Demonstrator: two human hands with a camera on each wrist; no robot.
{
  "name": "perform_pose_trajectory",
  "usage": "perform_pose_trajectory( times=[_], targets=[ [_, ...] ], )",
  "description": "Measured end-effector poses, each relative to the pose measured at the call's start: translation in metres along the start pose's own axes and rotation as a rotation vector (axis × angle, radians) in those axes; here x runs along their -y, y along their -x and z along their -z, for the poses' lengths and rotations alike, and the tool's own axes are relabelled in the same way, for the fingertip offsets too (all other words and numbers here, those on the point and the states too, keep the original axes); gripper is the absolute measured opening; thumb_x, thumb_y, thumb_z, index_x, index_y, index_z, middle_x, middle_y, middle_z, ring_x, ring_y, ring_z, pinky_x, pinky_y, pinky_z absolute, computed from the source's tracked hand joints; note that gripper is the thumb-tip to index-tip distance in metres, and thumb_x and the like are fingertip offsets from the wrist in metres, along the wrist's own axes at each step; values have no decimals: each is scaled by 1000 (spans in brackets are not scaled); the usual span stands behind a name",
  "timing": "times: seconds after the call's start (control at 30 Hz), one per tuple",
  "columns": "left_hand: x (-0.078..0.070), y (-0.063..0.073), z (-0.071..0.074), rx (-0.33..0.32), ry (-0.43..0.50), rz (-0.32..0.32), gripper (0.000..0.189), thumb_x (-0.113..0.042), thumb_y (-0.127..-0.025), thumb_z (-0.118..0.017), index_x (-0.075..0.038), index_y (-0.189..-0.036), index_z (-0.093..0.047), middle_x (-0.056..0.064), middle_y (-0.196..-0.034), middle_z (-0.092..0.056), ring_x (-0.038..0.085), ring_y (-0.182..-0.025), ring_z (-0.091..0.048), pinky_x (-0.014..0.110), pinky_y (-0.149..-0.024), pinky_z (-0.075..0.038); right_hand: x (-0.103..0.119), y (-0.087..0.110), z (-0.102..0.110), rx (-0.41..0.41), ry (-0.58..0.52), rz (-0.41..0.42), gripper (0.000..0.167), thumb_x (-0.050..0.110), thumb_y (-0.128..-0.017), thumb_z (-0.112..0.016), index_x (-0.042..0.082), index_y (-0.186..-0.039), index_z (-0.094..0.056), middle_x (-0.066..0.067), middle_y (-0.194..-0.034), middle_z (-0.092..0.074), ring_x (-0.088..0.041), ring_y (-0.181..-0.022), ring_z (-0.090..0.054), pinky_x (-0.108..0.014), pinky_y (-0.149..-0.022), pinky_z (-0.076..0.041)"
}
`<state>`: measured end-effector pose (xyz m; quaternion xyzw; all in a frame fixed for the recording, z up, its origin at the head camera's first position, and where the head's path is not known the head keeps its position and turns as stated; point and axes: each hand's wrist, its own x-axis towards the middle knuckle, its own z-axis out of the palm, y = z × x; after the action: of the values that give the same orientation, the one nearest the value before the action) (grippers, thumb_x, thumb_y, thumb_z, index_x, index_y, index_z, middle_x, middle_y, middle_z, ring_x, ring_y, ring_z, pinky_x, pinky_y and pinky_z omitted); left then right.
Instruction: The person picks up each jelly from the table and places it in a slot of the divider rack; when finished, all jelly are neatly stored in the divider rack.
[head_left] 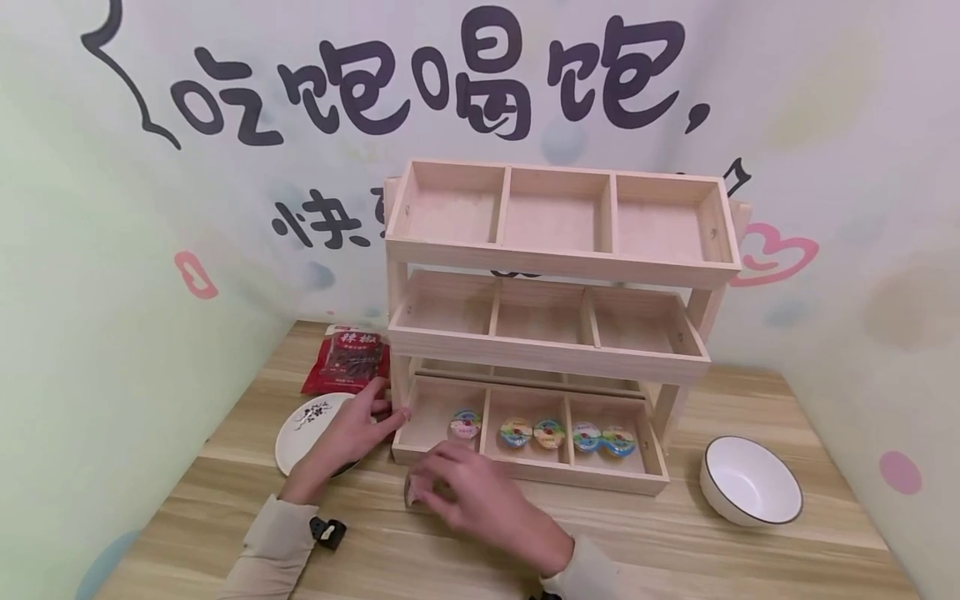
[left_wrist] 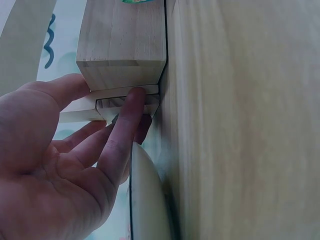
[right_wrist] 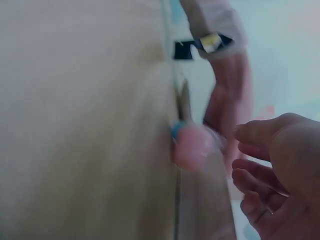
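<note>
A three-tier wooden shelf [head_left: 540,342] stands on the table. My left hand [head_left: 358,427] holds its lower left end, thumb on the bottom tray's corner; in the left wrist view the fingers [left_wrist: 119,142] curve round the upright. My right hand [head_left: 480,500] is in front of the bottom tray, fingers loosely bent. Close to its fingertips a pink jelly cup [right_wrist: 194,146] sits by the tray's front, apart from the fingers in the blurred right wrist view. The bottom tray holds a jelly cup [head_left: 466,425] in the left compartment, two in the middle and two in the right.
A white flower-patterned plate [head_left: 292,442] lies beside the left forearm. Behind it is a red packet [head_left: 330,375] of dark dried food. On the right stands a white bowl [head_left: 750,482] with a dark rim. A printed cloth [head_left: 225,183] hangs behind the table.
</note>
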<state>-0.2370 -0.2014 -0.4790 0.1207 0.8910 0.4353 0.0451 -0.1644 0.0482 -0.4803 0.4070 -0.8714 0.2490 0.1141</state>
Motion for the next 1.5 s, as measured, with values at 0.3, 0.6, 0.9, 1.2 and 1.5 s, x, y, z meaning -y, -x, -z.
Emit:
perform_pose_trajectory(
  times=[0.3, 0.6, 0.9, 1.2, 1.5],
  targets=[
    [0, 2, 1, 3, 4, 9, 60, -32, -107, -71, -3, -153, -46, 29, -148, -65, 43, -135, -68, 56, -107, -60, 6, 7, -16, 91, 2, -2, 37, 28, -102, -78, 27, -138, -74, 2, -135, -71, -8, -115, -72, -26, -94, -62],
    [0, 0, 0, 0, -2, -3, 59, -31, -107, -71, -2, -152, -47, 30, -147, -65, 43, -134, -68, 56, -107, -60, 1, 6, -12, 112, -126, -53, 20, 26, -99, -82, 18, -116, -73, 11, -103, -73, 2, -95, -68, -13, -86, -56],
    [0, 0, 0, 1, 11, -6, 58, -29, -107, -71, -1, -152, -47, 30, -147, -65, 44, -134, -68, 56, -107, -60, -3, 6, -6, 126, -194, -121, 34, 42, -91, -89, 24, -95, -60, 14, -83, -62, 5, -69, -49, -8, -59, -40],
    [-1, 0, 0, 5, 6, 12, 61, -30, -107, -71, -1, -154, -45, 30, -149, -63, 44, -135, -67, 56, -107, -59, -5, 7, 6, 228, -93, -110, 18, 35, -102, -73, 26, -116, -66, 15, -96, -65, 6, -73, -51, -13, -59, -43],
    [-1, 1, 1, 8, 4, 3, 60, -30, -107, -71, -1, -154, -45, 31, -148, -64, 43, -135, -68, 55, -107, -60, -10, 7, 11, 357, -157, 106, 43, 18, -106, -67, 20, -148, -63, 7, -150, -63, -5, -139, -59, -25, -117, -50]
  ],
)
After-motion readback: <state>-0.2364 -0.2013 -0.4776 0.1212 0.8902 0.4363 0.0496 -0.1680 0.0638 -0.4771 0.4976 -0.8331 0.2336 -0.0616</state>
